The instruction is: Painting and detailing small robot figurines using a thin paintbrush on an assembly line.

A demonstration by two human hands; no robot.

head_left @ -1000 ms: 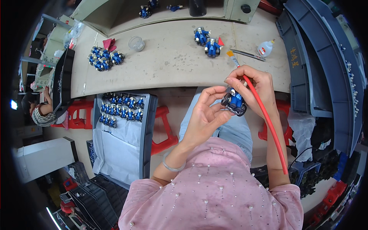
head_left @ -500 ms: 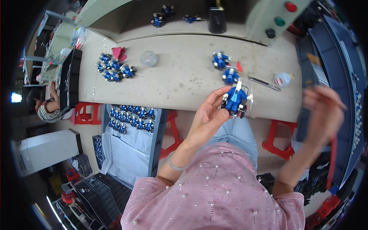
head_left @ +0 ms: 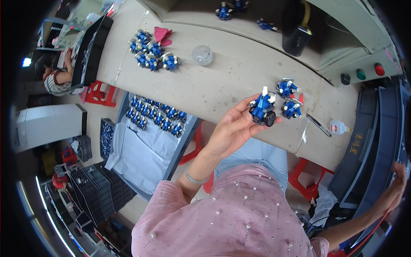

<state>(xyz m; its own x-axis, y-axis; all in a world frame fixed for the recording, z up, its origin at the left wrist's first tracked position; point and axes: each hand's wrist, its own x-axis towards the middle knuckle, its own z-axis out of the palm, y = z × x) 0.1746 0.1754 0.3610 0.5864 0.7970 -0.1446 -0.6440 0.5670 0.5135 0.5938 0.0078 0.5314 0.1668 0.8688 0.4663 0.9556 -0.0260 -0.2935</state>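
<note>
My left hand (head_left: 231, 127) is closed round a small toy figurine (head_left: 262, 109) in a blue suit, seated in a black-wheeled wheelchair, held up over the table's front edge. A white piece stands where its head would be. Far off at the right rim, my right hand (head_left: 399, 183) is beside the blue-grey bins (head_left: 371, 143), its fingers seemingly stretched out and nothing seen in them. Just beyond the held toy, two similar blue figurines (head_left: 286, 87) lie on the table by a small red piece (head_left: 301, 99).
More figurines (head_left: 150, 53) cluster at the table's left, near a pink cloth (head_left: 162, 36) and a clear cup (head_left: 202, 55). A paper-lined tray (head_left: 139, 158) holds rows of them. A pen-like tool (head_left: 319, 125) and a small bottle (head_left: 338, 127) lie at right. A co-worker (head_left: 55, 75) sits far left.
My right hand has swung outward and right, to the bins. My view has turned, shifting the table. My left hand still holds the figurine, now turned more sideways.
</note>
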